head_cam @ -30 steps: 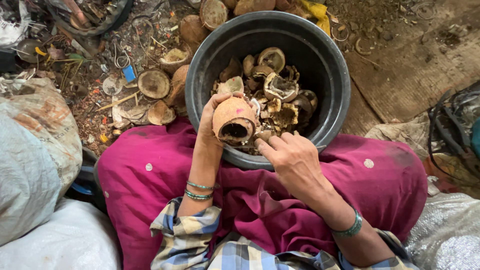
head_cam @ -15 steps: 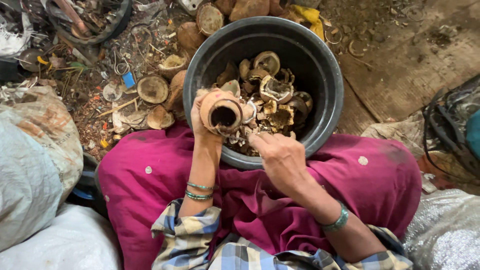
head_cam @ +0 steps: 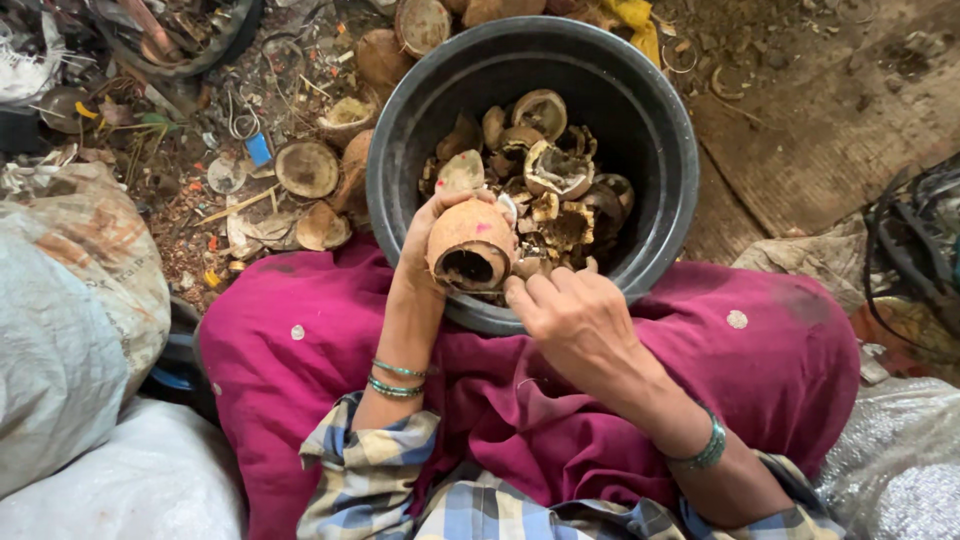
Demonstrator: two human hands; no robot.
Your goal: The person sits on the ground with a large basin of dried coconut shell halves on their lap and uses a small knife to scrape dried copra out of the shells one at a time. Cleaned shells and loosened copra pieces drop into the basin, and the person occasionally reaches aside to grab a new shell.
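Left hand (head_cam: 425,245) gripping coconut shell (head_cam: 468,245) over bucket (head_cam: 400,130) rim, right hand (head_cam: 570,315) loosely curled beside

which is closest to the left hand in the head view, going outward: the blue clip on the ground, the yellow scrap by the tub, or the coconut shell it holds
1. coconut shell, in the left hand itself, over the black tub rim.
2. blue clip, on the littered ground up and left.
3. yellow scrap, beyond the tub's far rim, at the top.

2 woven sacks (head_cam: 70,330) lie at the left edge, grey-white with faded orange patches; a clear plastic bag (head_cam: 900,470) sits lower right.
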